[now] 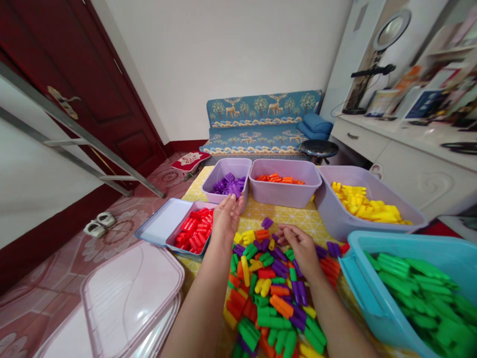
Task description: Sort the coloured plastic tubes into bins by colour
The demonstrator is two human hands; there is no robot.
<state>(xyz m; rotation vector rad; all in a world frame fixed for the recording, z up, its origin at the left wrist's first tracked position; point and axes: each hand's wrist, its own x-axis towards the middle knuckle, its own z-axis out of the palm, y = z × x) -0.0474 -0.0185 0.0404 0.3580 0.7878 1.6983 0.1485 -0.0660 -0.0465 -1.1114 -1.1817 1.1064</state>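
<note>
A lane crosses the yellow cloth between mixed blocks and middle bin — whose wall blocks low reach.

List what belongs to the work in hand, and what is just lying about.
In the work:
loose coloured pieces
purple piece in the left hand
three lilac bins
turquoise bin
box of red pieces
stacked lids, probably

Apparently lying about:
white shoes
ladder
black stool

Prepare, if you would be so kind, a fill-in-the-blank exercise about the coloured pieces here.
The left hand holds a ____ piece.
The turquoise bin contains ____ pieces.
In the middle lilac bin lie ____ pieces.
The rightmost lilac bin contains ____ pieces.

Missing words: purple; green; orange; yellow.
</note>
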